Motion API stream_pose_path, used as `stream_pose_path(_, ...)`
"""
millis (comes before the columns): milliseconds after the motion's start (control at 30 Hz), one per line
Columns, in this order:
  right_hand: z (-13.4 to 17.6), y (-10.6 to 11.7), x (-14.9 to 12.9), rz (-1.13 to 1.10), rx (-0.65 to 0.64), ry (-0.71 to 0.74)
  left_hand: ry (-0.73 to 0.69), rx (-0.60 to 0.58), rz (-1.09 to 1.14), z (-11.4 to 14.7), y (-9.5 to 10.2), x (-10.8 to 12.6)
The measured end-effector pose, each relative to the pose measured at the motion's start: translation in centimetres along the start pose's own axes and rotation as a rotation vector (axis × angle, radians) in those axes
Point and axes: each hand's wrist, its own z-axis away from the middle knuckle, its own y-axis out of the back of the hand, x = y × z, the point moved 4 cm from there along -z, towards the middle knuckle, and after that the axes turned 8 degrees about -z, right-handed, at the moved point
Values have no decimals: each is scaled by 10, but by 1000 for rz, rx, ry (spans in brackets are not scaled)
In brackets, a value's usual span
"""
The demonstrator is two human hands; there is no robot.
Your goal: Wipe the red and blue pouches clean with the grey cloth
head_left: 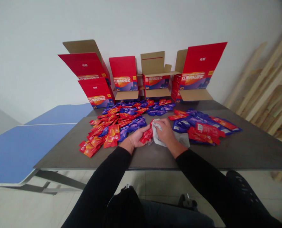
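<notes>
Near the middle of the grey table [152,161], my left hand [137,137] grips a red pouch [147,135] by its lower left side. Bunched in my right hand [166,131] is a grey-white cloth [156,138], pressed against the pouch's upper right part. One end of the cloth trails on the table under my right wrist. Left of my hands spreads a heap of red and purple pouches [112,134]. A second pile of pouches [200,125] lies to the right, with red ones on top of purple ones.
Along the wall stand several red and purple cartons with raised flaps, including a left carton [99,95], a middle carton [156,82] and a right carton [195,79]. A blue table-tennis table [36,142] adjoins on the left. Wooden planks [266,91] lean at the right.
</notes>
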Motion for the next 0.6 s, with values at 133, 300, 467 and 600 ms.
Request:
stream_pose_path(133, -5, 6, 8, -31, 98, -71, 58, -37, -23, 3, 2, 2)
stream_pose_path(300, -3, 10, 2, -52, 138, -49, -21, -57, 82, 1, 2, 10)
stream_pose_path(467, 11, -9, -24, -121, -222, 226, -145, 33, 184, -6, 6, 14)
stream_pose_path(600, 19, -18, -36, -97, -418, 356, -95, 29, 160, -9, 5, 8)
